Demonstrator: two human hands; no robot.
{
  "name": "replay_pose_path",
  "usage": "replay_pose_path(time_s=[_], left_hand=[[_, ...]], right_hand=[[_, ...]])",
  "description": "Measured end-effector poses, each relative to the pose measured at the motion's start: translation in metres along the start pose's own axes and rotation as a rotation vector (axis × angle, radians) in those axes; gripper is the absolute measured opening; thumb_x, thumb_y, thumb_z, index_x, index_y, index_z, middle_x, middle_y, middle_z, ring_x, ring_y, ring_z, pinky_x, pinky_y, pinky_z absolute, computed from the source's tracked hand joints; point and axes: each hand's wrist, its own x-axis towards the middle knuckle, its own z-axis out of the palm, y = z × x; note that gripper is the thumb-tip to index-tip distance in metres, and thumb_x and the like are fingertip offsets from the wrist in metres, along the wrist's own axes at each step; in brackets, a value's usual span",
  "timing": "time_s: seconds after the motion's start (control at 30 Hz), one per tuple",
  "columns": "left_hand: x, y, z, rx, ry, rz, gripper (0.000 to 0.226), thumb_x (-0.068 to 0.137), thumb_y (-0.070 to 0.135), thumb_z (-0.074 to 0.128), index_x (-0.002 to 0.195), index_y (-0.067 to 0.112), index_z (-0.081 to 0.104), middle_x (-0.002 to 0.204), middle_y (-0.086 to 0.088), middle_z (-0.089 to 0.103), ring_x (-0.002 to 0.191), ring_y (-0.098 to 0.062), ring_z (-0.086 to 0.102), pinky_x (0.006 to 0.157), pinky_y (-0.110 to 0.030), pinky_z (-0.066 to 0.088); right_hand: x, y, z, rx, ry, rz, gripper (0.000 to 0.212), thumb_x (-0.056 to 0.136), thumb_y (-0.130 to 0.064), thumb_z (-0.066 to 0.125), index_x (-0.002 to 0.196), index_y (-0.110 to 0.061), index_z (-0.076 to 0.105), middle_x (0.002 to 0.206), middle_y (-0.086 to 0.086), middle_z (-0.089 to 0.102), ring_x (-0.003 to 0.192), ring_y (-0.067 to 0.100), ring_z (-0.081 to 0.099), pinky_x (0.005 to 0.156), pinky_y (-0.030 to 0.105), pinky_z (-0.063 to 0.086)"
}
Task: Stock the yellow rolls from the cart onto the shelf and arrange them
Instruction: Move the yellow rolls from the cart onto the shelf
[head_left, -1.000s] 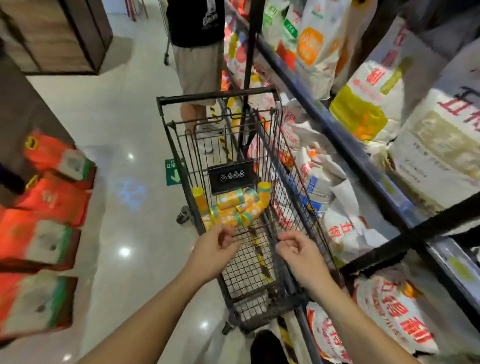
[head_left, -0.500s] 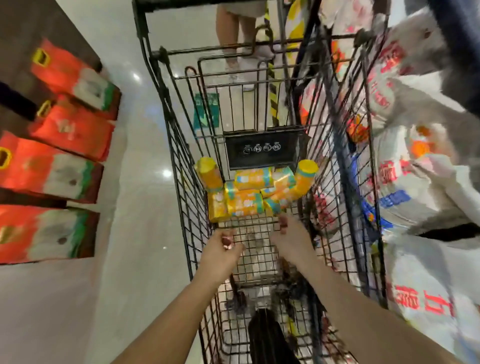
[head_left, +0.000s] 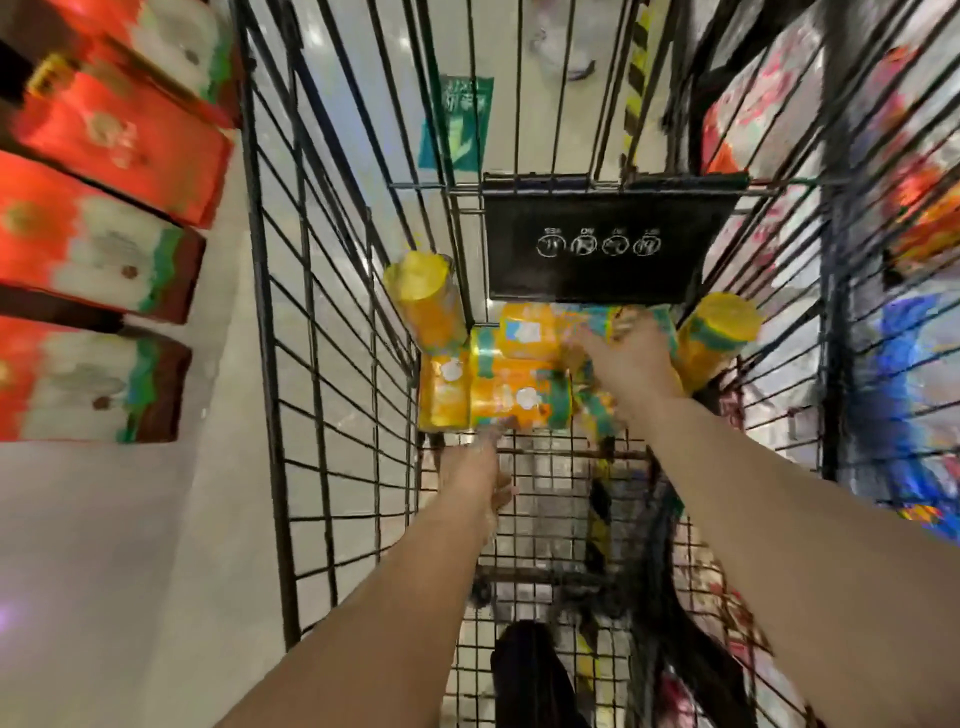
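Note:
Several yellow rolls with green bands lie piled at the far end of the black wire cart (head_left: 332, 364). One roll (head_left: 426, 301) stands tilted at the left, another (head_left: 717, 332) at the right, and a lying roll (head_left: 519, 400) is nearest me. My left hand (head_left: 478, 467) reaches in low, its fingertips at the near edge of that lying roll. Over the middle of the pile, my right hand (head_left: 628, 358) rests on the rolls. Its fingers are blurred, so its hold is unclear.
A black sign plate (head_left: 597, 244) hangs on the cart's far wall. Red and white boxes (head_left: 104, 135) line the shelf at left. Printed bags (head_left: 883, 364) fill the rack at right. A person's shoe (head_left: 561, 47) and a green floor sticker (head_left: 457, 124) show beyond the cart.
I have leaned over the cart and both hands have gone deeper in. The right hand went from above the basket floor onto the pile, and the left hand came up to the nearest roll.

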Motion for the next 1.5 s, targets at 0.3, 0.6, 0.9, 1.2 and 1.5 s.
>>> replay_pose_path(time_s=[0.3,0.6,0.9,1.2,1.5], left_hand=[[0.053,0.009,0.026,-0.079,-0.144,-0.147,0.042,0.082,0.05,0.072,0.098,0.012,0.065,0.11,-0.01,0.054,0.083,-0.027,0.055,0.069,-0.035,0.051],[0.078,0.009,0.055,-0.155,-0.116,-0.08,0.041,0.088,0.054,0.065,0.103,0.016,0.065,0.103,-0.008,0.064,0.084,-0.021,0.059,0.079,-0.037,0.052],[0.083,0.002,0.055,-0.151,0.044,-0.026,0.053,0.083,0.048,0.073,0.12,0.012,0.06,0.108,-0.011,0.066,0.091,-0.026,0.064,0.067,-0.04,0.051],[-0.001,-0.011,0.019,-0.161,-0.065,0.343,0.065,0.08,0.015,0.079,0.132,0.025,0.041,0.114,-0.001,0.068,0.099,-0.02,0.069,0.078,-0.038,0.056],[-0.112,0.004,-0.031,0.052,-0.24,0.623,0.053,0.082,0.015,0.076,0.125,0.024,0.047,0.107,-0.003,0.07,0.089,-0.017,0.073,0.07,-0.035,0.06]], right_hand=[[0.043,0.025,0.026,0.068,-0.046,0.062,0.104,0.034,-0.079,0.069,0.12,-0.023,0.053,0.117,0.002,0.066,0.108,0.028,0.063,0.094,0.049,0.052],[-0.017,0.035,0.01,0.335,-0.07,0.168,0.079,0.064,-0.032,0.091,0.125,-0.016,0.043,0.114,-0.001,0.058,0.091,0.011,0.058,0.08,0.03,0.051],[-0.06,0.069,-0.003,0.771,-0.163,0.47,0.062,0.071,-0.021,0.087,0.12,-0.033,0.05,0.115,-0.006,0.06,0.101,0.021,0.066,0.089,0.05,0.057],[-0.102,0.085,-0.032,0.976,-0.403,0.464,0.07,0.064,-0.03,0.083,0.129,-0.021,0.058,0.118,0.006,0.072,0.111,0.03,0.067,0.106,0.057,0.043],[-0.191,0.051,-0.078,0.964,-0.391,0.269,0.068,0.066,-0.019,0.077,0.129,-0.025,0.051,0.113,0.007,0.073,0.098,0.03,0.07,0.087,0.048,0.052]])
